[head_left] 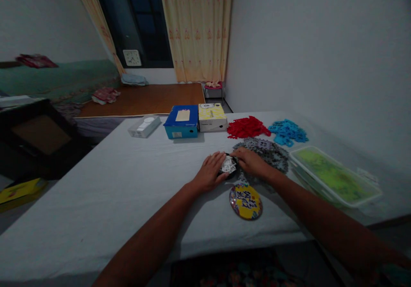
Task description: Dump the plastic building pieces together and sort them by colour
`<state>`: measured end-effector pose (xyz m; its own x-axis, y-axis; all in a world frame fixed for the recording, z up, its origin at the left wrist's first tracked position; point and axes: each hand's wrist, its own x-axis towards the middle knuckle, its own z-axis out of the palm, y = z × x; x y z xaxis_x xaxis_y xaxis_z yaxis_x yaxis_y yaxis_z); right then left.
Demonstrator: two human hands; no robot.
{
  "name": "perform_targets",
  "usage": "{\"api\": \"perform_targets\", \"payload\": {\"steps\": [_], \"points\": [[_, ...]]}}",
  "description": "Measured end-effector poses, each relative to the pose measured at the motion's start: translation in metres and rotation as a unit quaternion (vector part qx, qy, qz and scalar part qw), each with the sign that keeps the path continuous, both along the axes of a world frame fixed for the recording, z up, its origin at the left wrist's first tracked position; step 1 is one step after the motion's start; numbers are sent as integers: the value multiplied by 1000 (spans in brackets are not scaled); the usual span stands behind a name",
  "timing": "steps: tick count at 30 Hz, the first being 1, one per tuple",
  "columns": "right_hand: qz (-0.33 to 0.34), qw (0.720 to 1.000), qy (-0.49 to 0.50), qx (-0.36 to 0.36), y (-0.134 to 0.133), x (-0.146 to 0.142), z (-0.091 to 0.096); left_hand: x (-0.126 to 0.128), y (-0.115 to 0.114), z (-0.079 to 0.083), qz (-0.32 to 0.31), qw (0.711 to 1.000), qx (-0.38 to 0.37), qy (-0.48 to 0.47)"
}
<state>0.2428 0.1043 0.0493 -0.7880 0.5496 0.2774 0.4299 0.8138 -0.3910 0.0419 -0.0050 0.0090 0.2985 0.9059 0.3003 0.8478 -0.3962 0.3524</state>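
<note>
A small round dark tin (pixel 235 173) full of white pieces (pixel 228 165) stands on the white-covered table. My left hand (pixel 209 172) wraps its left side, the thumb along the near edge and the fingers over the far rim. From the other side my right hand (pixel 250 160) has its fingers curled against the tin's far right rim; its fingertips are partly hidden. Just in front lies a round yellow lid (pixel 246 202) with dark characters and a colourful border. A heap of grey pieces (pixel 272 154) spreads behind and beside my right hand.
Red pieces (pixel 247 127) and blue pieces (pixel 288 131) lie in piles farther back. A clear plastic box (pixel 316 188) with yellow-green contents stands at the right. A blue box (pixel 182 122), a yellow and white box (pixel 212 118) and a pale flat package (pixel 144 127) line the table's back.
</note>
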Motion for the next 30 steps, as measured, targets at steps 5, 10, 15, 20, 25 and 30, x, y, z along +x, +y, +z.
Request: {"api": "perform_targets", "payload": {"steps": [5,10,15,20,25,30], "points": [[10,999,43,20,-9,2,-9,5,3,3,35,999,-2,-4],[-17,998,60,-4,-7,5,-11,7,4,2,19,1000,8,-14],[-9,1000,28,5,-6,13,-4,8,2,6,25,999,20,13],[-21,995,82,49,-29,39,30,6,1,11,21,998,41,44],[-147,968,178,93,-16,134,93,6,-1,13,-6,991,33,133],[-450,864,199,107,68,305,96,-13,3,21,0,980,117,163]]}}
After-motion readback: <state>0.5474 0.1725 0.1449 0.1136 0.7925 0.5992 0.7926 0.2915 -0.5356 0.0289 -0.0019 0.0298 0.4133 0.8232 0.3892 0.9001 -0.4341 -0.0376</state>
